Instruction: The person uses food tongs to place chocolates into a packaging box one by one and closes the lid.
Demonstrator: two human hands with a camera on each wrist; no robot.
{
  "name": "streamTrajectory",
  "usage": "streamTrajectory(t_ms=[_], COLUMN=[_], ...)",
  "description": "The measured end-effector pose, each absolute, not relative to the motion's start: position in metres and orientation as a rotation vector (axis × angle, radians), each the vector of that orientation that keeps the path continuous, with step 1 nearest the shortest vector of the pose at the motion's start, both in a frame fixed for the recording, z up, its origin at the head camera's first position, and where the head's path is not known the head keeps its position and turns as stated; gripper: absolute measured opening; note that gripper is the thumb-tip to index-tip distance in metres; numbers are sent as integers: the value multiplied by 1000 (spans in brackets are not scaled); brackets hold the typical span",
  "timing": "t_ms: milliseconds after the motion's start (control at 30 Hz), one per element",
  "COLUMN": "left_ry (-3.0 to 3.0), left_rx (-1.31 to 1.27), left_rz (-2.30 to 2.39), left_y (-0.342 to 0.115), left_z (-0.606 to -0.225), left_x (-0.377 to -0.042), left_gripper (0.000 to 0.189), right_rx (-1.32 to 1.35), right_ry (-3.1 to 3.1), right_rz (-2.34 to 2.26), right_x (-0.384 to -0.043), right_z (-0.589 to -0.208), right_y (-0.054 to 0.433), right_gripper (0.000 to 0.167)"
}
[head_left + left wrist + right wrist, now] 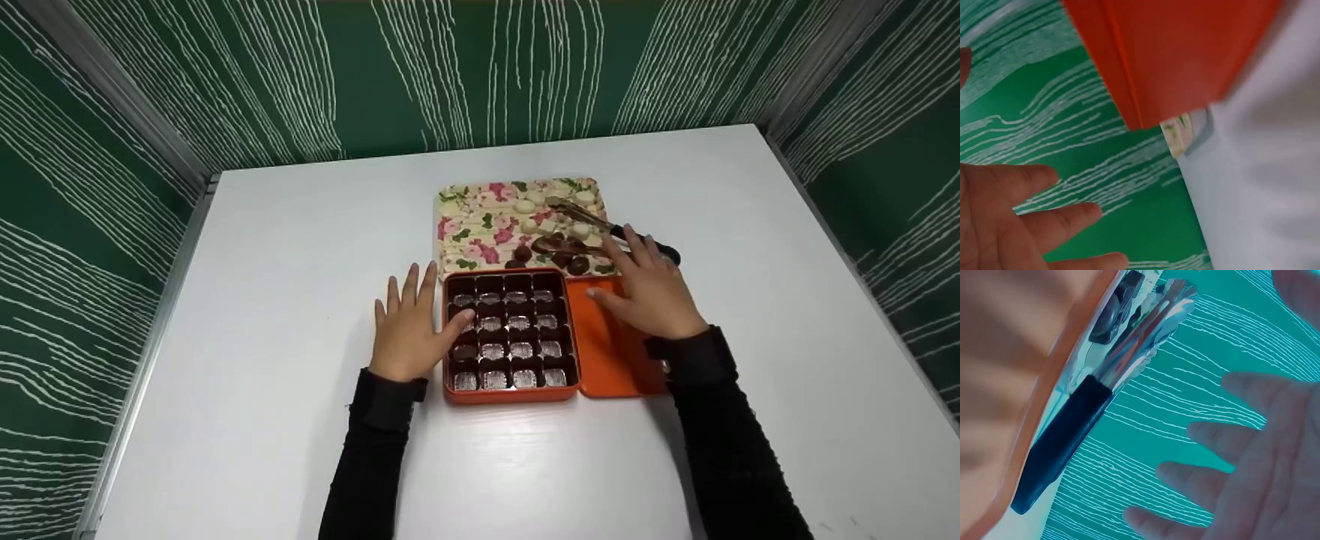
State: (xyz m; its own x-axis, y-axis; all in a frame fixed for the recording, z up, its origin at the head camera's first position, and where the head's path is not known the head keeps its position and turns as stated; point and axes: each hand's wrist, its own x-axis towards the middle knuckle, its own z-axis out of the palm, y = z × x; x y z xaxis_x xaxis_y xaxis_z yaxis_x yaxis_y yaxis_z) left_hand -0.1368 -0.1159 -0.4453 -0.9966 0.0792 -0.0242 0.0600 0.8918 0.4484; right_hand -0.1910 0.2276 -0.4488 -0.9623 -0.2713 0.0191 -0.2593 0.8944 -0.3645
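- The left hand (409, 330) is holding its fingers straight and spread beside the orange box (512, 397), the thumb overlapping the left compartments in the head view.
- The right hand (652, 289) is showing spread, extended fingers above the orange lid (615, 352), near the tongs (592, 217).
- The orange box is standing on the worktop (285, 262) between both hands, its brown insert (506, 336) facing up.
- The orange lid is lying just right of the box.
- The floral tray (469, 225) is lying behind, carrying dark pieces (577, 265), white pieces (584, 198) and the tongs.
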Motion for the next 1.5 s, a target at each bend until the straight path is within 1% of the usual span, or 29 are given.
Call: streamTrajectory(t_ms=[133,300,533,700,933,1200,1333,1500], left_ry=[3005,2994,2861,2782,2758,2777,2809,2860], left_rx=[147,156,121,148,178,208,227,247], left_rz=[799,843,1014,1133,1179,1110,1094,1057], left_y=[-120,-124,-126,-125,-124,-120,-119,-117], left_z=[-447,-455,-469,-475,-478,-482,-483,-483], left_x=[-135,-135,-142,-145,-146,-145,-145,-143], left_gripper=[91,86,66,54,50,51,49,46], right_rx=[-464,-453,-402,-377,-375,-409,-397,-522], right_ry=[3030,2967,2852,2788,2710,2736,2763,2844], right_rz=[-635,-632,-553,-551,-604,-630,-610,-531], right_x=[-210,-238,-271,-285,-295,-298,-292,-282], right_z=[-443,-439,-447,-458,-466,-467,-459,-439], right_y=[240,249,246,243,243,245,249,258], right_gripper=[85,84,83,84,83,73,74,73])
